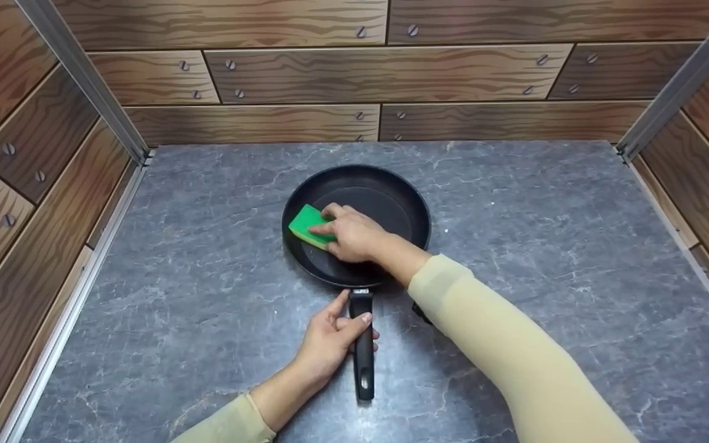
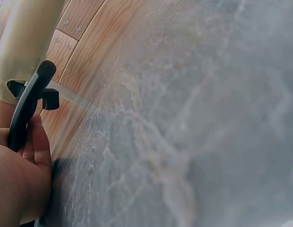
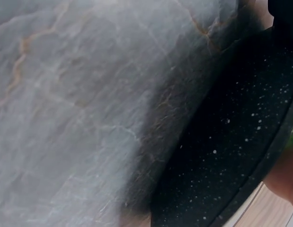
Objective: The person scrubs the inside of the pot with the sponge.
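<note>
A black frying pan (image 1: 388, 200) is in the middle of the head view, its handle pointing toward the person. My left hand (image 1: 325, 339) grips the handle (image 1: 364, 366) near the pan, thumb on top and fingers wrapped beneath. In the left wrist view, the handle (image 2: 29, 109) rises out of the left hand (image 2: 21, 184). Over the pan's left inner side, my right hand (image 1: 357, 235) holds a green and yellow sponge (image 1: 307, 220) against the inside, fingers spread on its green face. The right wrist view shows the pan's speckled outer wall (image 3: 226, 142), with part of the right hand (image 3: 284, 179) beyond the rim.
Beneath the pan spreads a grey marble-patterned tabletop (image 1: 176, 246). Wood-patterned panels (image 1: 379, 74) enclose it at the back and both sides, with metal rails (image 1: 84, 80) at the corners. The right forearm's pale yellow sleeve (image 1: 502, 332) crosses the right front of the table.
</note>
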Action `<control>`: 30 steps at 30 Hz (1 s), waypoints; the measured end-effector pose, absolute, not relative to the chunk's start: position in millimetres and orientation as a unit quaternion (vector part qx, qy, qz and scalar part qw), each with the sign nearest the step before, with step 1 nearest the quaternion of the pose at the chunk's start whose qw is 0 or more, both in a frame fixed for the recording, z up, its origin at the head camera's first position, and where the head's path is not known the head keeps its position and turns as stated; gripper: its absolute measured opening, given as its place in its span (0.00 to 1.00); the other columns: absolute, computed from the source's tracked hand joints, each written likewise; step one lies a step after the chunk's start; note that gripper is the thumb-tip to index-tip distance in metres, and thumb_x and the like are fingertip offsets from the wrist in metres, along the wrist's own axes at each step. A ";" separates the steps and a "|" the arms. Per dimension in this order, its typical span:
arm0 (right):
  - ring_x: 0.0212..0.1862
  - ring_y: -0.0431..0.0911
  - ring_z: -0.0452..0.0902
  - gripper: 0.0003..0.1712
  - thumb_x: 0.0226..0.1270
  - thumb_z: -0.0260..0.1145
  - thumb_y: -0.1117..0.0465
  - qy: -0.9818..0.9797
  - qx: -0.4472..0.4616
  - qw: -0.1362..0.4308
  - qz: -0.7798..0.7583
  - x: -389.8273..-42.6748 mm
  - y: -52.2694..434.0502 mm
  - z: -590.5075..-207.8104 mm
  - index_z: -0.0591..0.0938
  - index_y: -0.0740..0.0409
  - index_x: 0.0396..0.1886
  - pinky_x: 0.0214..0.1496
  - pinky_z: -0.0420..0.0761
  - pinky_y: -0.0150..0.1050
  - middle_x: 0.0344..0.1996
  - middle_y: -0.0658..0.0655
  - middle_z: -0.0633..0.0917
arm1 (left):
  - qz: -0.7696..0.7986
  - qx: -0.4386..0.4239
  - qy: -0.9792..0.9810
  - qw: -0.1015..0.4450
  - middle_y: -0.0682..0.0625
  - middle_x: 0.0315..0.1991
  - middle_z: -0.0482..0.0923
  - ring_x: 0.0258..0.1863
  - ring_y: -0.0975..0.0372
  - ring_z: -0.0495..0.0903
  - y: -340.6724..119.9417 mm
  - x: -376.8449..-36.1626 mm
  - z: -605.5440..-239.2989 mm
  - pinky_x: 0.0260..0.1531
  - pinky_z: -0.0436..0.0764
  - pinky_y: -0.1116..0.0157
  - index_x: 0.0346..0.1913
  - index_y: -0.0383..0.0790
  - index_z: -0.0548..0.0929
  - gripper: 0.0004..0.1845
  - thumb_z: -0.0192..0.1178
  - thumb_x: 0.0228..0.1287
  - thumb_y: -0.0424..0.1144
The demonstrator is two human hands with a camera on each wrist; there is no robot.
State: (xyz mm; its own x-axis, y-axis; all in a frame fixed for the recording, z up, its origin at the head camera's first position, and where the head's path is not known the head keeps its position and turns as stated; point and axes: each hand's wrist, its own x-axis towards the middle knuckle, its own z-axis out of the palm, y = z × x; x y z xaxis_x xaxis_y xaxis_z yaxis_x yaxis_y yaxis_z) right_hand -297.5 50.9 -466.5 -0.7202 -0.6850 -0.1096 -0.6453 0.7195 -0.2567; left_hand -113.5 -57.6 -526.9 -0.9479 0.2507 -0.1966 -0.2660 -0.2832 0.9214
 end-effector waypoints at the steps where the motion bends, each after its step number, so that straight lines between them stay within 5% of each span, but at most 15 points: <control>1: 0.72 0.58 0.68 0.28 0.81 0.65 0.54 0.924 -0.356 0.097 -0.104 -298.2 51.0 -466.8 0.76 0.37 0.77 0.74 0.73 0.52 0.75 0.60 0.69 | 0.801 -0.006 0.577 0.162 0.41 0.30 0.89 0.27 0.56 0.90 -57.6 -113.6 -526.9 0.32 0.91 0.63 0.84 0.27 0.44 0.50 0.67 0.75 0.36; 30: 0.68 0.61 0.70 0.31 0.79 0.62 0.55 0.964 -0.236 0.069 -0.098 -324.4 79.6 -469.1 0.74 0.41 0.79 0.69 0.76 0.54 0.74 0.63 0.69 | 0.806 -0.010 0.571 0.154 0.40 0.30 0.89 0.26 0.56 0.90 -57.5 -113.4 -526.7 0.32 0.91 0.63 0.84 0.26 0.45 0.50 0.68 0.74 0.35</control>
State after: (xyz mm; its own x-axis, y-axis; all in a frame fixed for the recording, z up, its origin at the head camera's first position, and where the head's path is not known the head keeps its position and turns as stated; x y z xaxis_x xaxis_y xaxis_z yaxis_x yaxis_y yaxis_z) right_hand -324.4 79.6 -469.1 -0.8794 -0.4680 -0.0870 -0.4409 0.8697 -0.2218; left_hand -113.4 -57.5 -526.7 -0.9521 0.2371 -0.1931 -0.2609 -0.3004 0.9174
